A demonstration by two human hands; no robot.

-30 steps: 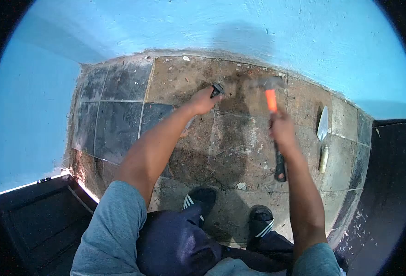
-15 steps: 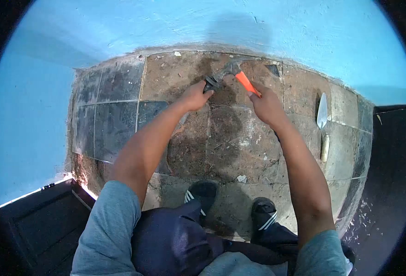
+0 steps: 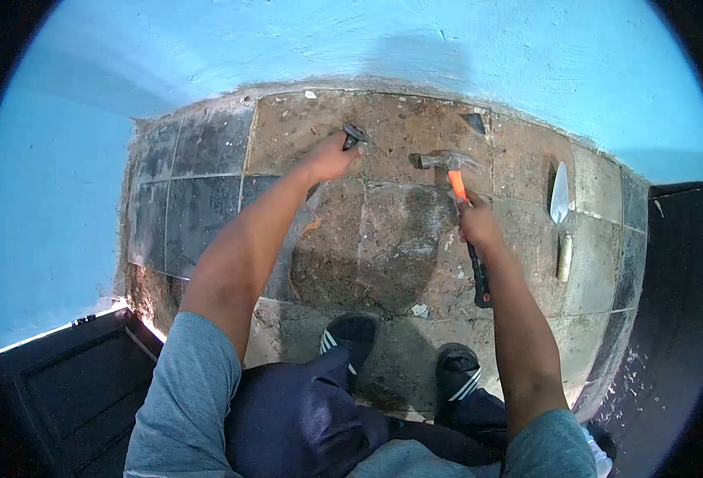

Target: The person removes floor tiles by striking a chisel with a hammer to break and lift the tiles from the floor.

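My left hand (image 3: 333, 158) is wrapped round a dark tool (image 3: 355, 136), whose flat top shows above the fist; its lower part is hidden. My right hand (image 3: 480, 224) grips a claw hammer (image 3: 457, 185) by its orange and black handle. The metal head lies to the upper left of that hand, apart from the dark tool. Beneath both hands is a brown, rough patch of floor (image 3: 399, 231) scattered with small debris.
A trowel (image 3: 559, 193) with a pale handle lies on the right. Dark tiles (image 3: 202, 211) cover the left floor. A blue wall (image 3: 304, 40) borders the far edge. Two dark shoes (image 3: 354, 334) stand near the front, and a dark door (image 3: 81, 382) is at lower left.
The hammer has moved right and toward me, away from the dark tool, and its full handle now shows. My left hand has shifted slightly left, with the tool tilted differently.
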